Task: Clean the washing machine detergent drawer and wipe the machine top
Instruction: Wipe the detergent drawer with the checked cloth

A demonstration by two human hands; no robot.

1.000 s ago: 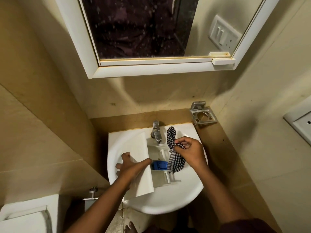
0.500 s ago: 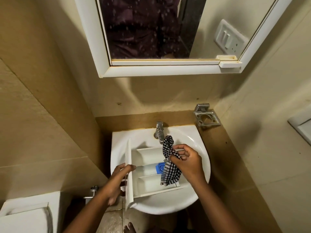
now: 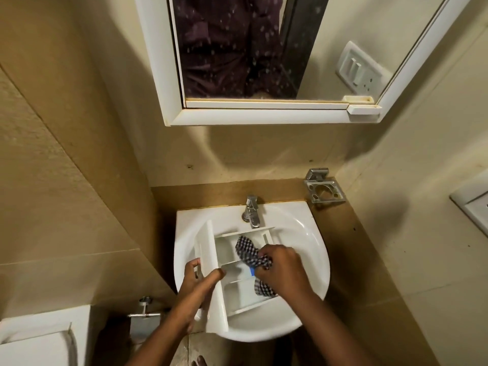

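Gripping the drawer (image 3: 239, 262) left-handed (image 3: 196, 283); right hand (image 3: 281, 270) clutches cloth (image 3: 248, 253), hiding compartments.

The right hand (image 3: 284, 270) hides part of the checked cloth (image 3: 250, 253) and drawer (image 3: 237, 281).

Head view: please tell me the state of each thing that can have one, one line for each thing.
Detergent drawer: out of the machine, lying in the sink, open side up.
Checked cloth: bunched, pressed into the drawer.
Left hand: gripping the drawer's front panel.
Right hand: gripping the cloth.
Tap: no water visible.
Sink: holding the drawer.
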